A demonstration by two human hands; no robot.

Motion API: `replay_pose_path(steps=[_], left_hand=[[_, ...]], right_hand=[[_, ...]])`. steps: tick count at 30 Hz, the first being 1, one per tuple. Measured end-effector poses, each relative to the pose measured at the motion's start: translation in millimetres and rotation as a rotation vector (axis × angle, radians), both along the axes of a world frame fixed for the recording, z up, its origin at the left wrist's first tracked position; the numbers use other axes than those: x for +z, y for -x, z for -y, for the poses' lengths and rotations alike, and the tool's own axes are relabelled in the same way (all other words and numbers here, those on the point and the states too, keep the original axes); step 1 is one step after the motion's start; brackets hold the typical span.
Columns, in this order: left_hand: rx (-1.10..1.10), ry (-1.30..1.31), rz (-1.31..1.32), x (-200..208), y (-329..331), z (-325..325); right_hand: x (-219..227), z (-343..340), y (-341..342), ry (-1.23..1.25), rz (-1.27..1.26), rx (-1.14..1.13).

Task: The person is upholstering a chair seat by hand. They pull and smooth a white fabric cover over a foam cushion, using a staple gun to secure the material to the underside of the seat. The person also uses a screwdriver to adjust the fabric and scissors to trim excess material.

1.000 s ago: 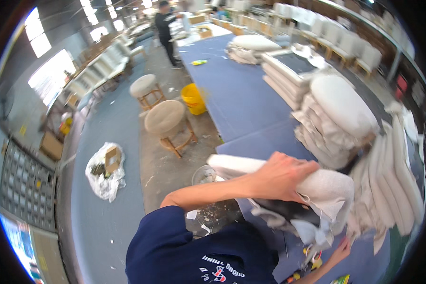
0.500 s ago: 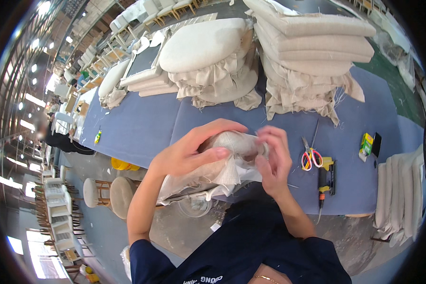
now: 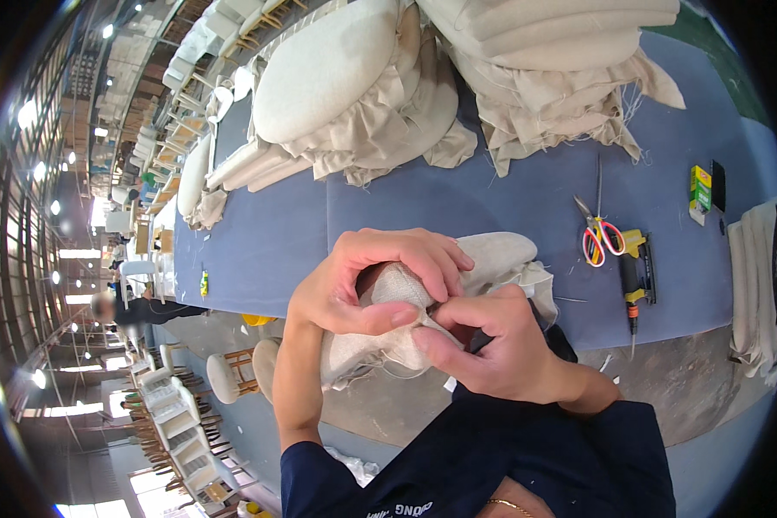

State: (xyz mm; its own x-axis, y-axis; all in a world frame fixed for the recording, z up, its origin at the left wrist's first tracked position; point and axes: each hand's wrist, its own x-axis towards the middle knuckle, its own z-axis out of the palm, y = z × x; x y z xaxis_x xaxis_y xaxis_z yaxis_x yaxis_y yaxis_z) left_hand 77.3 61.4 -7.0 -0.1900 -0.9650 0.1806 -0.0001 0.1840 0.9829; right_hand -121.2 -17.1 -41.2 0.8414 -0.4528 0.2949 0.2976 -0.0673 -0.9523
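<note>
A beige fabric-covered seat cushion lies at the table's front edge, its cloth bunched up under my hands. My left hand curves over a gathered corner of the cloth, thumb in front and fingers behind, closed round it. Against it, my right hand pinches the cloth's edge between thumb and forefinger. Part of the cushion is hidden by the hands. To their right on the table lie scissors with red and white handles. Beside these is a yellow and black staple gun with an orange fitting.
Stacked padded seats and a taller stack of beige cushions stand at the back of the blue-covered table. A green-yellow box lies at right, near folded covers. Stools and a person are at left.
My right hand has moved in to the left hand and now pinches the cloth. My view has shifted, so the table's things appear displaced.
</note>
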Motion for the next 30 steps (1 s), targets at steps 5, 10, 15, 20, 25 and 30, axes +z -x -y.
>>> replay_pose_path(steps=[5,10,15,20,25,30], left_hand=[[0.058,-0.042,0.034,-6,-22,8],[0.123,0.006,0.057,-14,-39,23],[0.298,0.054,0.049,-25,-47,25],[0.452,0.088,0.106,-24,-43,28],[0.506,0.136,0.287,-20,-34,27],[0.515,0.136,0.328,-9,-13,12]], right_hand=[[-24,16,-34,0.170,0.287,-0.149],[-43,26,-63,0.145,0.375,-0.237],[-52,33,-85,0.050,0.407,-0.221],[-52,31,-95,-0.096,0.396,-0.230],[-45,40,-76,-0.013,0.254,-0.198],[-42,24,-56,0.023,0.293,-0.264]])
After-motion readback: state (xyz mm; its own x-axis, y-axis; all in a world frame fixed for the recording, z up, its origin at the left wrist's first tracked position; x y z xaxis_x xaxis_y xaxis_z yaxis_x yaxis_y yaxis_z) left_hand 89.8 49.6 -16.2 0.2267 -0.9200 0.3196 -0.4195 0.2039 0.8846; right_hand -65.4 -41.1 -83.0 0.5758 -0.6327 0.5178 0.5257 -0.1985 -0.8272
